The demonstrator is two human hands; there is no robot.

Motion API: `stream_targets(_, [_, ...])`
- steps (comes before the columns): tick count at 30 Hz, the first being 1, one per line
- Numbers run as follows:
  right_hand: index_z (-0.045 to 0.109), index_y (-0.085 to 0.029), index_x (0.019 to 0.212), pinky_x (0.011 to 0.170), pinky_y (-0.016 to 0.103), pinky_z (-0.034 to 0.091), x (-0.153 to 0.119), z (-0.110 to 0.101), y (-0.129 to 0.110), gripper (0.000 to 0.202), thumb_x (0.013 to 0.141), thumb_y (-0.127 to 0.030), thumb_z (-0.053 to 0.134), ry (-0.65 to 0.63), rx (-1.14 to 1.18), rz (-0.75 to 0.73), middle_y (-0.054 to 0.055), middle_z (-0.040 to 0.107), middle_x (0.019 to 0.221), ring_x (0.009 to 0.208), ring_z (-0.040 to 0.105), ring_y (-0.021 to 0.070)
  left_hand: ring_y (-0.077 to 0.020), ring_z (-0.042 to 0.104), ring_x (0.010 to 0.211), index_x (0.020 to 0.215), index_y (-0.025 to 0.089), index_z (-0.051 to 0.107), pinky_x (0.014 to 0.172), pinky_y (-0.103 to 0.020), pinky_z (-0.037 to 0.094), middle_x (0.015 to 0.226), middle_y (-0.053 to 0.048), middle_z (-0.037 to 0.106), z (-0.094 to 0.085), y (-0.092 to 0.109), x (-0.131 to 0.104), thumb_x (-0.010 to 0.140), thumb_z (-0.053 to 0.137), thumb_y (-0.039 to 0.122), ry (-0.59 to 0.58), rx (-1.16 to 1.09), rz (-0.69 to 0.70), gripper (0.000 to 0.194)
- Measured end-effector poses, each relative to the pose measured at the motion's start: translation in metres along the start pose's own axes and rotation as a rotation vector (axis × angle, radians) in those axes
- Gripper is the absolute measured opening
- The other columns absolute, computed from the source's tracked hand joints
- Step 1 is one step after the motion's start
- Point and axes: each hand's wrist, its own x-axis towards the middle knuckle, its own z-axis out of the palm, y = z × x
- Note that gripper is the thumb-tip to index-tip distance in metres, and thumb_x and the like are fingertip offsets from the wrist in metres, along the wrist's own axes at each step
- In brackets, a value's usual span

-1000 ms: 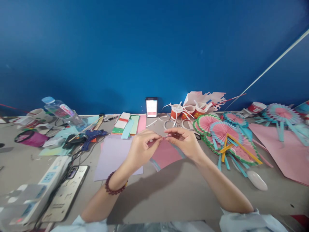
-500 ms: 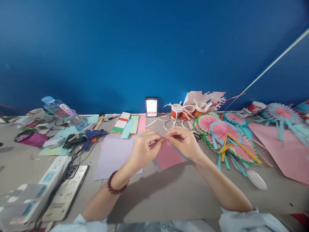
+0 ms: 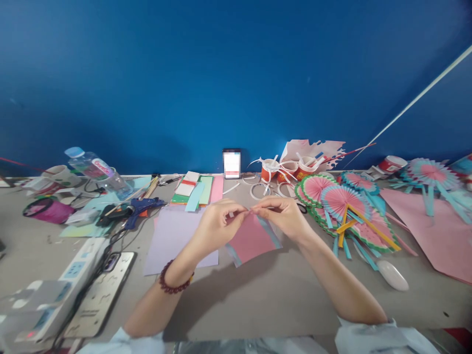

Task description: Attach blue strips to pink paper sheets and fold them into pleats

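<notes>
A pink sheet of paper (image 3: 254, 242) with light blue strips along its edges hangs from my fingers, tilted above the grey table. My left hand (image 3: 221, 222) pinches its top edge between thumb and forefinger. Close beside it, my right hand (image 3: 282, 216) pinches the same edge, the fingertips of both hands nearly meeting. What exactly lies between the fingertips is partly hidden. Behind my left hand, a lilac sheet (image 3: 173, 236) lies flat on the table.
Pleated paper fans (image 3: 344, 201) and a white mouse (image 3: 392, 275) lie at right. Paper cups (image 3: 269, 169) with white strips stand behind. At left are a blue glue gun (image 3: 142, 209), a phone (image 3: 101, 295), a power strip (image 3: 70, 285) and a bottle (image 3: 92, 164). A lit phone (image 3: 232, 163) leans on the wall.
The pink sheet has swung slightly left and down, showing more of its blue right edge. My left hand has shifted a little left; both hands still pinch the paper.
</notes>
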Motion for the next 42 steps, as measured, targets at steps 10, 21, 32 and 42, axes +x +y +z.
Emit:
stream_targets(10, [0.072, -0.019, 0.076, 0.064, 0.025, 0.045, 0.005, -0.009, 0.004, 0.018, 0.074, -0.036, 0.068, -0.03, -0.055, 0.055, 0.003, 0.068, 0.078, 0.073, 0.06, 0.0151, -0.0136, 0.058, 0.067, 0.072, 0.019, 0.066, 0.055, -0.023, 0.04, 0.073, -0.003, 0.068, -0.001, -0.002, 0.001, 0.084, 0.052, 0.024, -0.017, -0.004, -0.065, 0.02])
stream_targets(21, [0.069, -0.019, 0.075, 0.063, 0.025, 0.046, 0.004, -0.011, 0.004, 0.018, 0.077, -0.036, 0.065, 0.023, -0.114, -0.027, 0.003, 0.067, 0.078, 0.074, 0.06, 0.0153, -0.0125, 0.059, 0.067, 0.074, 0.02, 0.069, 0.055, -0.022, 0.041, 0.073, -0.001, 0.069, -0.01, -0.008, 0.005, 0.083, 0.055, 0.025, -0.044, -0.017, -0.084, 0.017])
stream_targets(32, [0.067, -0.019, 0.088, 0.066, 0.026, 0.048, 0.003, -0.009, -0.001, 0.016, 0.076, -0.031, 0.065, -0.041, -0.078, -0.01, 0.004, 0.066, 0.089, 0.081, 0.061, 0.0162, -0.0125, 0.055, 0.064, 0.07, 0.019, 0.065, 0.058, -0.024, 0.04, 0.067, -0.001, 0.065, -0.005, -0.002, 0.001, 0.084, 0.054, 0.02, 0.003, 0.079, 0.018, 0.018])
stream_targets(42, [0.067, -0.018, 0.073, 0.062, 0.026, 0.043, 0.003, -0.006, -0.002, 0.014, 0.078, -0.031, 0.064, -0.052, -0.242, -0.078, 0.003, 0.066, 0.075, 0.07, 0.059, 0.0151, -0.0144, 0.057, 0.069, 0.078, 0.02, 0.069, 0.058, -0.024, 0.042, 0.074, -0.003, 0.068, -0.004, -0.003, 0.001, 0.086, 0.053, 0.027, -0.06, 0.073, 0.001, 0.019])
